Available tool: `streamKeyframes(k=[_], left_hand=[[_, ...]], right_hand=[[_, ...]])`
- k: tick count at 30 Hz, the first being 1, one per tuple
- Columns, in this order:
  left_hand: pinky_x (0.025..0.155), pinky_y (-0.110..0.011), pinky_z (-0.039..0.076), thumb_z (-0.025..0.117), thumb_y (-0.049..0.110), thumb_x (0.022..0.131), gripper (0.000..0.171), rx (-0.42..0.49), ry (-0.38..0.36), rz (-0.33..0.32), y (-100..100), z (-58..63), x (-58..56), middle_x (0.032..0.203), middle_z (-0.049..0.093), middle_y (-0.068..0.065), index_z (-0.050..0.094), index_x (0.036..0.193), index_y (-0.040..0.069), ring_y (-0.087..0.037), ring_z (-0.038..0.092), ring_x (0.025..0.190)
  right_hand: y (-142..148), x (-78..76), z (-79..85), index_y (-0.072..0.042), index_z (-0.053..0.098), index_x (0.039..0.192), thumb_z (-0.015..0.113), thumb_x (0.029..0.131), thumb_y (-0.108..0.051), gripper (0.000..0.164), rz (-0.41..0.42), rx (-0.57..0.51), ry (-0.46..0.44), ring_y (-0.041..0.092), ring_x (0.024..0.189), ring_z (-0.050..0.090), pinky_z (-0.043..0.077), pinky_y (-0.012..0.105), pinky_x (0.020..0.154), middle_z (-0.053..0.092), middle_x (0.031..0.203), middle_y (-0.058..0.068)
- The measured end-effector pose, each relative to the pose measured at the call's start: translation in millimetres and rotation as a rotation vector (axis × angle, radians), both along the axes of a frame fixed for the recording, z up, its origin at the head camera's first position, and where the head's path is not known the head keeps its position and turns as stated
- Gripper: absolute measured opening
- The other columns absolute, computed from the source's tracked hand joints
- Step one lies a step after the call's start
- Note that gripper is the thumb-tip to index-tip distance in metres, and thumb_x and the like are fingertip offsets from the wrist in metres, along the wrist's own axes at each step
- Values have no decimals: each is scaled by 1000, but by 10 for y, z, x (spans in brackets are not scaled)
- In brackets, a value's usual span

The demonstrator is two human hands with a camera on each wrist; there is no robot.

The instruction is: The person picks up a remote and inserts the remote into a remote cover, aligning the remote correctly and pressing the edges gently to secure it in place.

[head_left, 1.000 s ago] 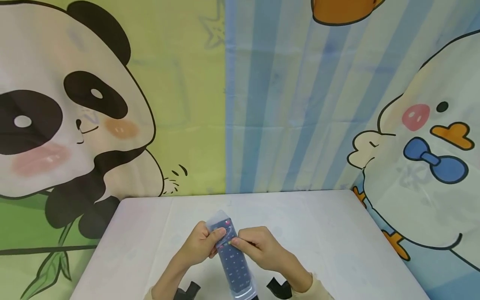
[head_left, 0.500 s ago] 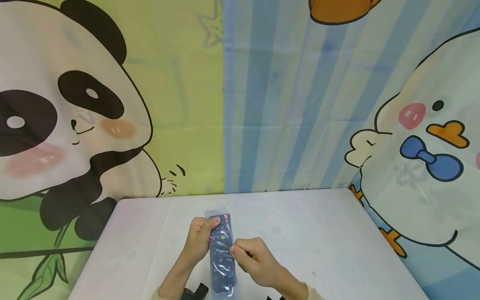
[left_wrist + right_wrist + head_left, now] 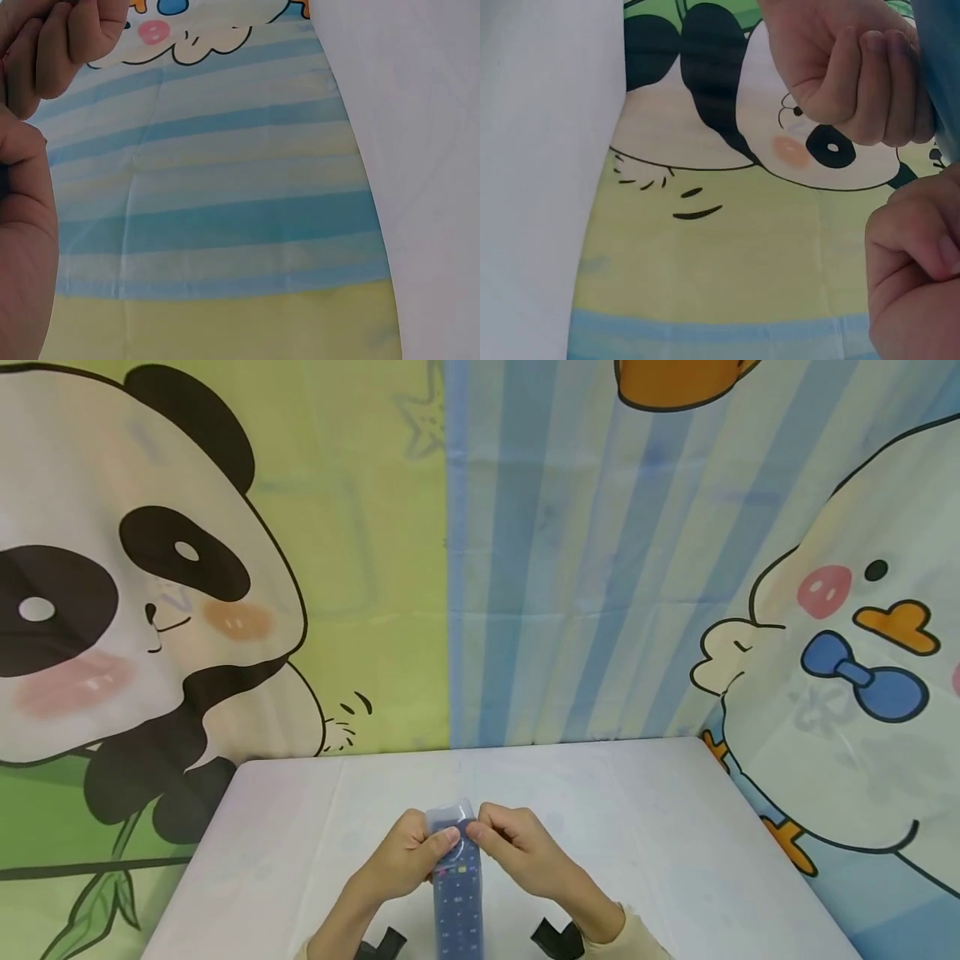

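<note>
A dark blue remote control (image 3: 459,906) with small buttons lies in a clear plastic sleeve (image 3: 448,814), held up over the table with its lower end past the frame edge. My left hand (image 3: 405,858) grips its upper left side, thumb across the front. On the opposite edge near the top, my right hand (image 3: 527,853) pinches the sleeve between thumb and curled fingers. The right wrist view has the curled left fingers (image 3: 866,82) beside a strip of the blue remote, and my right hand (image 3: 919,262) below. In the left wrist view, both hands show only partly.
A white table (image 3: 637,827) spreads beneath the hands. Behind it hangs a cloth with a printed panda (image 3: 247,693), blue stripes and a white bird (image 3: 810,752). Black straps (image 3: 558,937) sit near both wrists.
The remote swings from a slant to near upright and shifts toward me. My right hand drops along its edge, then rises to the top corner; my left thumb stays near the upper end.
</note>
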State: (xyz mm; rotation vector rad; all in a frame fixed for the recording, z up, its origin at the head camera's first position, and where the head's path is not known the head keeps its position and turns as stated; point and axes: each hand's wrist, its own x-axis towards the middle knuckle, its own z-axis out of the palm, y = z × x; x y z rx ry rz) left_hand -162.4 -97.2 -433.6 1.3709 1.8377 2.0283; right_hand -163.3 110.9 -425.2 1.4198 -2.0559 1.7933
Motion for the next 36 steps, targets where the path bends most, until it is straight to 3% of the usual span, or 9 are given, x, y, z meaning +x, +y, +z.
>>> streamKeyframes(k=[6, 12, 15, 20, 24, 29, 33, 36], left_hand=[[31, -17, 29, 40, -6, 101, 36, 27, 6, 11, -1, 9, -9, 47, 43, -15, 58, 71, -2, 0, 38, 42], [34, -21, 40, 38, -7, 97, 35, 136, 56, 124, 44, -56, -47, 48, 46, -17, 54, 66, -5, -1, 49, 45], [35, -24, 45, 38, -3, 95, 35, 185, 3, 162, 66, -59, -59, 48, 48, -22, 55, 66, -11, -2, 56, 48], [32, -23, 42, 41, -2, 93, 35, 218, -54, 226, 87, -47, -40, 47, 47, -23, 53, 62, -11, 2, 55, 48], [32, -25, 43, 42, -2, 96, 36, 226, -26, 180, 113, 9, -30, 48, 49, -23, 53, 62, -11, 0, 55, 49], [35, -22, 38, 39, -8, 99, 37, 146, 81, 122, 109, 51, -20, 49, 45, -15, 54, 65, -2, -2, 45, 48], [39, -24, 40, 38, -9, 101, 36, 68, 93, 91, 93, 28, -15, 55, 48, -13, 57, 72, 1, -2, 45, 55], [43, -27, 46, 39, -7, 102, 35, 18, 85, 117, 102, -4, -22, 60, 55, -13, 64, 79, -1, -2, 51, 61]], right_hand=[[-21, 19, -43, -12, 46, 75, 46, 101, 11, 35, 73, -40, -4, 4, 47, 33, 30, 18, 39, 39, 56, 3], [-124, -5, -77, -10, 40, 72, 40, 102, 14, 38, 119, -157, 33, 10, 41, 34, 32, 20, 36, 36, 51, 3], [-167, 33, -79, -8, 42, 73, 41, 101, 15, 36, 91, -198, 43, 11, 40, 34, 32, 19, 35, 37, 50, 4], [-195, 134, -119, -7, 41, 72, 43, 100, 15, 36, 61, -229, 107, 8, 38, 35, 30, 16, 33, 38, 48, 3], [-173, 182, -122, -6, 38, 70, 38, 102, 14, 37, 164, -273, -9, 14, 36, 31, 30, 18, 32, 35, 47, 7], [-94, 121, -142, -3, 37, 73, 38, 107, 2, 35, 300, -254, -229, 20, 38, 26, 26, 24, 34, 30, 50, 10], [-26, 59, -164, 5, 49, 90, 39, 110, -10, 27, 289, -155, -287, 14, 43, 27, 26, 23, 37, 33, 57, 12], [-22, 47, -168, 8, 54, 105, 35, 108, -3, 22, 191, -111, -197, 5, 48, 35, 33, 20, 38, 40, 60, 14]])
